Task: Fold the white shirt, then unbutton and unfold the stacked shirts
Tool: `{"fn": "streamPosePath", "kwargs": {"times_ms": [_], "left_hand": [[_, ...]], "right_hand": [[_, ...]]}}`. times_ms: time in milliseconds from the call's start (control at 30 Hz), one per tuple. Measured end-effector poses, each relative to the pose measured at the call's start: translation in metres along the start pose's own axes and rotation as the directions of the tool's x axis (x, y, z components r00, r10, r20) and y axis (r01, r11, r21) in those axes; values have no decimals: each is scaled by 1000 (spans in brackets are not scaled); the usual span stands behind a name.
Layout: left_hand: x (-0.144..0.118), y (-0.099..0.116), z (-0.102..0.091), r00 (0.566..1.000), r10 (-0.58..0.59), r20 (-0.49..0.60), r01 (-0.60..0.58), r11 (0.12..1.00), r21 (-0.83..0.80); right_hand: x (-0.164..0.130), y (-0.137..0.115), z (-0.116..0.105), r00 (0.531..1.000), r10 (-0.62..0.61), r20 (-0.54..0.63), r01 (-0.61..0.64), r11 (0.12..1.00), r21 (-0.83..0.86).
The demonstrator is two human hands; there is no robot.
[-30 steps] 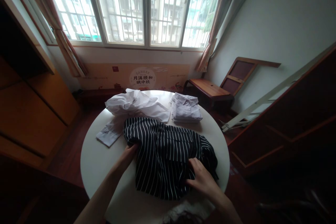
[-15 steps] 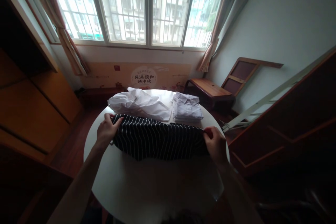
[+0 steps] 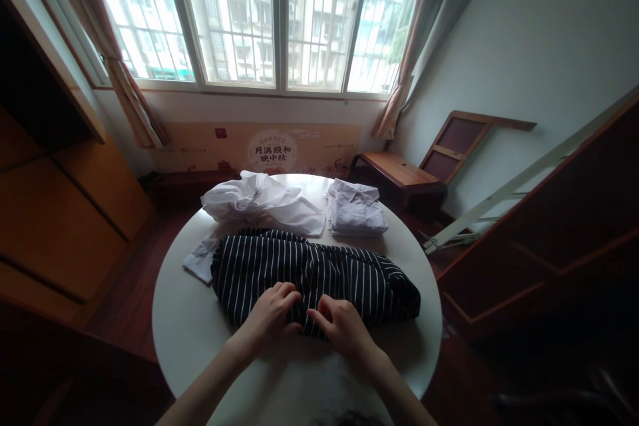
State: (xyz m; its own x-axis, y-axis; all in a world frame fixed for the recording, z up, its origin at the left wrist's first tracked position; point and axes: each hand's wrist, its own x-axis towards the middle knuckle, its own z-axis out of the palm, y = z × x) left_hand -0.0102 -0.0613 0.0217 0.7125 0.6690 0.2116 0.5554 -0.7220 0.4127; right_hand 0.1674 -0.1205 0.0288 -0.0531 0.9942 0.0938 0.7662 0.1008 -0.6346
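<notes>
On the round white table (image 3: 184, 333), the dark striped garment (image 3: 309, 276) now lies as a long, low band across the middle. Half a second ago both hands held it stretched by its two ends, one at the left and one at the right; now they have let go of those ends and come together at the near edge of the cloth. The left hand (image 3: 269, 313) and right hand (image 3: 342, 326) sit just beside each other, fingers curled down onto the fabric, pressing or pinching the near hem. Whether either hand has cloth clamped between its fingers cannot be told from this view; they look loosely bent rather than fisted.

Judging by this, the spreading seems done and work has moved to the middle of the near edge, so the cloth is laid out and being handled there.

Its long axis runs left to right across the table, tilted a little so that the right end lies nearer. The left end is broad and rounded; the right end tapers to a point near the table's right rim. The white stripes run mostly crosswise to that axis.

Just beyond it on the far side lie a crumpled white shirt (image 3: 259, 203), with a cuff (image 3: 200, 259) poking out at the left, and a folded pale shirt (image 3: 355, 212) at the far right.
</notes>
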Motion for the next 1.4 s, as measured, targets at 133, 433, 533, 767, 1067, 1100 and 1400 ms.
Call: {"fn": "streamPosePath", "kwargs": {"times_ms": [133, 433, 533, 767, 1067, 1100, 1400], "left_hand": [[3, -10, 6, 997, -3, 74, 1, 1000, 30], [9, 3, 0, 972, -236, 3, 212, 868, -449], [12, 6, -7, 959, -277, -63, 205, 828, -523], [22, -3, -24, 853, -450, -264, 210, 759, -616], [65, -23, -70, 880, -420, -223, 180, 728, -662], [68, -28, -69, 867, -429, -253, 236, 801, -550], [40, -8, -11, 934, -169, -315, 162, 986, -48]], "right_hand": [[1, 2, -3, 997, 17, 78, -16, 1000, -10], [1, -11, 9, 979, 168, 115, -131, 952, -276], [3, -6, 12, 976, 199, 86, -168, 946, -277], [21, -2, -34, 999, 47, 11, -48, 958, 284], [69, -10, -80, 996, -23, -84, 60, 883, 466], [74, -10, -75, 979, 6, -206, 64, 941, 333], [51, 1, 3, 965, -124, -232, 120, 992, -29]]}}
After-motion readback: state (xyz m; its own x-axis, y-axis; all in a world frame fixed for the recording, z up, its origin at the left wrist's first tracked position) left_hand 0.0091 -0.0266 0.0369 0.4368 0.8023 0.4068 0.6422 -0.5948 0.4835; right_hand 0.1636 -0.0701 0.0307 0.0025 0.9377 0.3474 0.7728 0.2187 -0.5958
